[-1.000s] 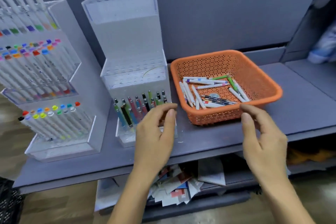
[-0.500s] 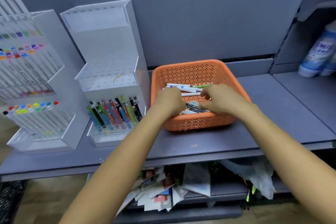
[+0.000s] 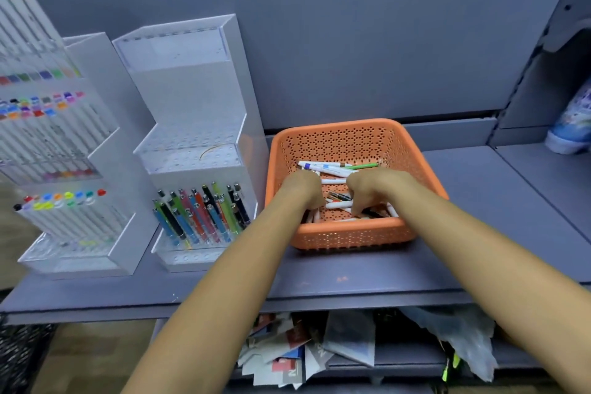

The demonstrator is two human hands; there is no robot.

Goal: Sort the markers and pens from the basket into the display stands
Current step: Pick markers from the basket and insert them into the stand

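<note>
Inside the orange perforated plastic basket (image 3: pixel 351 144) near the grey shelf's (image 3: pixel 479 249) back edge, both hands dig: left hand (image 3: pixel 303 187) and right hand (image 3: pixel 372 190) curl among many loose white markers and pens (image 3: pixel 332 168), grip unclear; the clear acrylic display stand (image 3: pixel 195 169) is part-filled.

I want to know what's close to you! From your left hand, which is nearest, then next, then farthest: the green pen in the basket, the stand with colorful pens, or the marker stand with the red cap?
1. Green pen: in the orange basket, just beyond the left hand.
2. Pen stand: to the left, beside the basket.
3. Marker stand: far left.
</note>
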